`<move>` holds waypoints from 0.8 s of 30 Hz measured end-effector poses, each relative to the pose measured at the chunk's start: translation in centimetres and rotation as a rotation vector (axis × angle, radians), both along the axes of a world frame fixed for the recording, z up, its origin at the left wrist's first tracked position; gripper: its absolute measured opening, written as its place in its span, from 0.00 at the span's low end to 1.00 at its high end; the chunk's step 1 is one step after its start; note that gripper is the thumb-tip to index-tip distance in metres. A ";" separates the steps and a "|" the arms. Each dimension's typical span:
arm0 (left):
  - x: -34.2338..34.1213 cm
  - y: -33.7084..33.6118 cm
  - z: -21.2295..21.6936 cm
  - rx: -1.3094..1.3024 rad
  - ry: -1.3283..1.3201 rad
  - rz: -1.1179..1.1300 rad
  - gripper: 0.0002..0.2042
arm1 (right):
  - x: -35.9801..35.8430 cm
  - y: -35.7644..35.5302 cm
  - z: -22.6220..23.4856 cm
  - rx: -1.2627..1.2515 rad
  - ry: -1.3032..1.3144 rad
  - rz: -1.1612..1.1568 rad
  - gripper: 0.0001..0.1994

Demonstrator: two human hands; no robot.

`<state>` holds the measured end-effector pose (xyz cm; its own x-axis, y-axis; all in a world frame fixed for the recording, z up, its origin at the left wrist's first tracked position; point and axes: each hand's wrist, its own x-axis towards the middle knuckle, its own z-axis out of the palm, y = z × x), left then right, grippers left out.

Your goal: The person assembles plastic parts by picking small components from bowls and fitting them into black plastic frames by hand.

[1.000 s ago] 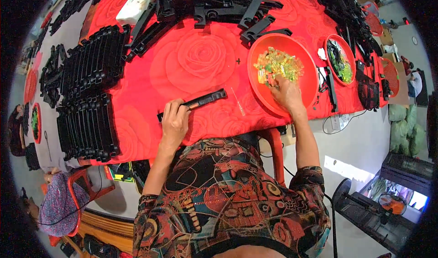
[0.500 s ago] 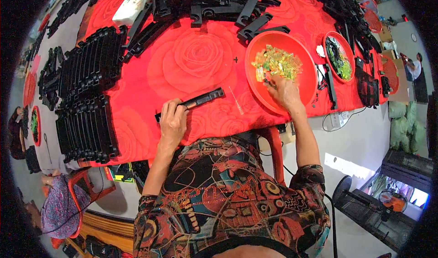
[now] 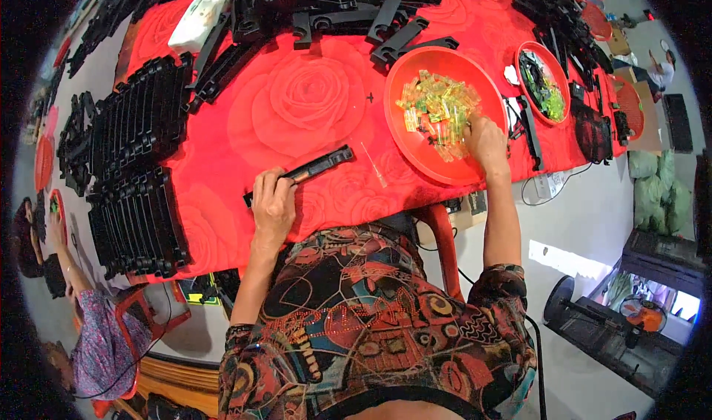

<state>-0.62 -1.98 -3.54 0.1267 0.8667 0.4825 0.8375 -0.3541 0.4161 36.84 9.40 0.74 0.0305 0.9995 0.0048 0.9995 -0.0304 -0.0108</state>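
Red cloth is covering the tabletop [image 3: 208, 223]; if the left hand [image 3: 274, 203] were loosening, the black strip [image 3: 323, 164] could be swivelling out of line there. A careless sideways sweep by the right hand [image 3: 486, 147] could be pushing yellow pieces [image 3: 436, 107] over the rim of the red bowl [image 3: 475, 75]. The strip is lying near the frame's centre, its lower-left end sitting under the left hand's curled fingers, which are holding it. Right of centre, the right hand's narrowed fingers are resting among the pieces; whether they are pinching one, nobody can tell.
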 end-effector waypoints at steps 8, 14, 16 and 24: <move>0.1 -0.1 -0.1 -0.020 0.037 0.002 0.07 | -7.6 -2.8 1.1 -0.101 0.247 0.049 0.10; 0.3 0.0 0.0 -0.015 0.040 0.002 0.08 | -10.0 -2.5 1.8 -0.103 0.488 0.207 0.09; 0.2 -0.1 0.0 -0.012 0.042 0.000 0.08 | -9.8 -2.3 1.7 -0.082 0.436 0.158 0.09; 0.3 -0.1 0.4 -0.025 0.023 0.001 0.08 | -1.0 0.1 -0.4 0.028 0.035 -0.030 0.09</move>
<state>-0.30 -2.04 -3.14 0.1368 0.8785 0.4578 0.8471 -0.3433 0.4056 35.86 9.47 0.30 0.0613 0.9976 0.0310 0.9971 -0.0598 -0.0471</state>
